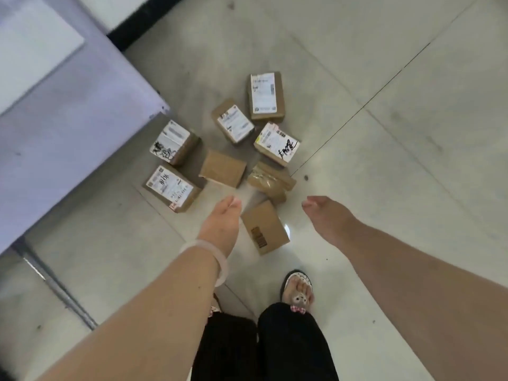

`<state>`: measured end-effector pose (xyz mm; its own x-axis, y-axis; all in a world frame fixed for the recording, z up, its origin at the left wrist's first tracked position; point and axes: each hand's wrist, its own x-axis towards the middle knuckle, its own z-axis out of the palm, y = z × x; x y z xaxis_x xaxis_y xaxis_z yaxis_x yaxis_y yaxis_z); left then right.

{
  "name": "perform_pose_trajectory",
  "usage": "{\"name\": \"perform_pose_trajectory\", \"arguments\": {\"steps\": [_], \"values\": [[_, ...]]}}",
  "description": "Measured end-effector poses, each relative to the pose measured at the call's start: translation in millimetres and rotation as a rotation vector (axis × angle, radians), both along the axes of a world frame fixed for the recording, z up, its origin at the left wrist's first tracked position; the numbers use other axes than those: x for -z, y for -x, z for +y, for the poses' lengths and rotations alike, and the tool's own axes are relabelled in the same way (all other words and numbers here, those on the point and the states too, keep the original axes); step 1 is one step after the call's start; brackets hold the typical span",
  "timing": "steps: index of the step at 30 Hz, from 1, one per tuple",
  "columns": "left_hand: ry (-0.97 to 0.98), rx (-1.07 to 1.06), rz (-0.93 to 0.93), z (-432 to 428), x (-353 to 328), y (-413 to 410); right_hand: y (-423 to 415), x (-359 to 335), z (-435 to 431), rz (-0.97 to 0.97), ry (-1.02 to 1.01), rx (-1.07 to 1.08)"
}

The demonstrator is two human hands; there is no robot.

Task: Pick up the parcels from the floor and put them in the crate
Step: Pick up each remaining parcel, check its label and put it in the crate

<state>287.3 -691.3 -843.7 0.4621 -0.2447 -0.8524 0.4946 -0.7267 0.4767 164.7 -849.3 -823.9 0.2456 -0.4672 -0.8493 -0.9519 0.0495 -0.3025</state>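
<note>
Both the left hand [221, 220] and right hand [325, 215] hang open and empty just beside the nearest plain brown cardboard box [265, 228] on the grey tiled floor [384, 133].

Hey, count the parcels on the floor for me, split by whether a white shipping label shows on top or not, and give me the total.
Parcels with a white label showing on top: 5
Plain brown parcels with no white label showing: 3
Total: 8
</note>
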Motion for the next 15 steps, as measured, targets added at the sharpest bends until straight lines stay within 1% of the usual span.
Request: {"name": "perform_pose_trajectory", "arguments": {"steps": [2, 4, 7, 9, 12, 15], "values": [[-0.037, 0.001, 0.014, 6.3, 60.3, 11.5, 6.2, 57.9, 10.4, 0.035, -0.038, 0.015], [-0.06, -0.053, 0.032, 12.9, 109.2, 22.8, 12.6, 110.3, 22.2, 0.042, -0.108, 0.053], [-0.156, -0.187, 0.084, 18.7, 168.8, 34.3, 16.1, 173.6, 34.3, 0.047, -0.168, 0.115], [-0.18, -0.208, 0.142, 21.9, 201.5, 39.6, 15.3, 204.9, 37.0, 0.04, -0.172, 0.137], [-0.15, -0.253, 0.317, 22.9, 228.6, 49.1, 18.7, 231.9, 43.2, 0.053, -0.24, 0.169], [-0.099, -0.377, 0.422, 21.8, 220.9, 56.5, 22.4, 232.5, 55.8, 0.047, -0.283, 0.273]]}}
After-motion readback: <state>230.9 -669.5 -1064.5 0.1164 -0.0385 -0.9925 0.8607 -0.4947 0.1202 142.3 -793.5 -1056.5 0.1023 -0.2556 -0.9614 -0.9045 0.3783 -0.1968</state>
